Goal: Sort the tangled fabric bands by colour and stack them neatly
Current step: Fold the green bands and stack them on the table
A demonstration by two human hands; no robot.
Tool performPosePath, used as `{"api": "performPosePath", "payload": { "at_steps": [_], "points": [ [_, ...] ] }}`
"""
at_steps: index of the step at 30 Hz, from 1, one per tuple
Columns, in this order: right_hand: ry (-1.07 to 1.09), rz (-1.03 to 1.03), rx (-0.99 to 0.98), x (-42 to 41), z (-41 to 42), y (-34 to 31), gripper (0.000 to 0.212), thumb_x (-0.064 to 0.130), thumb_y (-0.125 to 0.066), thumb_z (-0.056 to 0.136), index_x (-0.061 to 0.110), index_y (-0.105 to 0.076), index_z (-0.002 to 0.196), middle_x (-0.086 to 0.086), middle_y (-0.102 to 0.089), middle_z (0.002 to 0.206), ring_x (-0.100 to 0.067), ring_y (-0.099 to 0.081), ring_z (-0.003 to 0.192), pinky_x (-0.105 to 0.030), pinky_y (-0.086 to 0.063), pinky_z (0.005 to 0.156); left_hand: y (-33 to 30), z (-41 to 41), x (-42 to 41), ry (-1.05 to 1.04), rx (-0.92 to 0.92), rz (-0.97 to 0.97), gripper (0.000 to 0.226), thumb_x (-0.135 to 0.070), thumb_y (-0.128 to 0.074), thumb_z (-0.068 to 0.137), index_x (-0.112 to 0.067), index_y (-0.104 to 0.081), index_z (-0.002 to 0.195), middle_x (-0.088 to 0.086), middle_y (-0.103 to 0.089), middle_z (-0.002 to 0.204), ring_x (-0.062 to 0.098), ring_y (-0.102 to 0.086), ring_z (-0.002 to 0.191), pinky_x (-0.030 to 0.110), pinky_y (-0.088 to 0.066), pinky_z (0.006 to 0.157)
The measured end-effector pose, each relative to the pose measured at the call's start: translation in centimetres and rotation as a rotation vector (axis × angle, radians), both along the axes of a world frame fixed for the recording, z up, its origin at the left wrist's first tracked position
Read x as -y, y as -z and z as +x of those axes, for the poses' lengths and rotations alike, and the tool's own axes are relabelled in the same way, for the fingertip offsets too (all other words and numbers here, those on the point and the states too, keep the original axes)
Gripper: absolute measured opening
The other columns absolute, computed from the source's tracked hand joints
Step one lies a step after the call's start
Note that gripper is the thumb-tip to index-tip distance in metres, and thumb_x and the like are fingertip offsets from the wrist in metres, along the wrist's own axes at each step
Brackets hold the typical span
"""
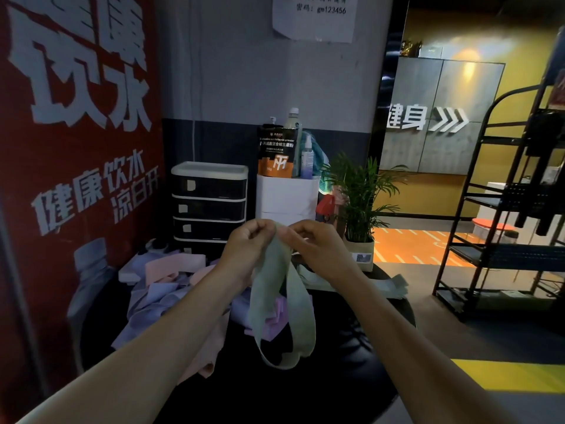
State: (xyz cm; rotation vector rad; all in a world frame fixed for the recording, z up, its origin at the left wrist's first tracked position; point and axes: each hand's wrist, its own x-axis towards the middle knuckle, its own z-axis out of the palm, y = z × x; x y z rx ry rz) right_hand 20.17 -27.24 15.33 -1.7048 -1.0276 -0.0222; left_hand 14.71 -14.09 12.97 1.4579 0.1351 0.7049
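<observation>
Here, both hands are raised in front of the drawer unit [209, 206], close together and nearly touching. Left hand [247, 243]: fingers curled, thumb and forefinger pinching the top edge of a green band [301, 319]. Right hand [315, 240]: fingers likewise curled, pinching the same top edge just beside the left. The green band hangs from the two pinches as a long open loop, its bottom curve clear of the black table [336, 377] that lies in front of the drawer unit. Tangled heap of pink and lilac bands [165, 289] lies on the table just in front of the drawer unit and to its left, partly behind the left forearm; a lilac piece [276, 319] shows through the hanging loop. A flat pile of pale green bands [376, 283] lies on the table to the right of the drawer unit, behind the right forearm; cannot tell how many. Right of the drawer unit: white box [286, 197] holding an orange pouch [276, 151] and bottles, then a potted plant [360, 197]. Far right of it, a black metal rack [495, 203]. Left of it, red wall poster [76, 133].
</observation>
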Motion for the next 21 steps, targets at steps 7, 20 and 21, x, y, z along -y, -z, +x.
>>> {"api": "performPosePath", "payload": {
  "at_steps": [7,20,21],
  "points": [
    [0.184,0.135,-0.134,-0.8,2.2,-0.7,0.012,0.012,-0.063,0.087,0.011,-0.066,0.076,-0.016,-0.068,0.086,-0.035,-0.065,0.086,-0.049,-0.056,0.075,2.7,0.3,-0.2,0.041,-0.066,0.248,0.018,-0.007,-0.071,0.08,-0.013,-0.059,0.092,-0.001,-0.064,0.084,0.004,-0.063,0.071,0.016,-0.05,0.06],
    [0.378,0.406,-0.403,1.8,6.2,-0.2,0.013,0.008,-0.059,0.09,0.011,-0.061,0.078,-0.003,-0.058,0.076,-0.015,-0.058,0.068,-0.033,-0.055,0.068,10.3,0.9,-5.3,-0.19,-0.463,0.32,0.019,-0.017,-0.068,0.081,-0.01,-0.056,0.069,0.003,-0.053,0.064,0.019,-0.05,0.069,0.033,-0.044,0.063],
    [0.403,0.407,-0.423,1.9,6.6,0.2,0.009,0.008,-0.058,0.091,0.008,-0.061,0.082,-0.003,-0.057,0.076,-0.016,-0.057,0.064,-0.034,-0.054,0.067,9.8,1.0,-5.6,-0.162,-0.429,0.165,0.012,-0.013,-0.066,0.084,-0.002,-0.061,0.083,0.007,-0.057,0.07,0.021,-0.053,0.071,0.035,-0.049,0.067]
  ]
}}
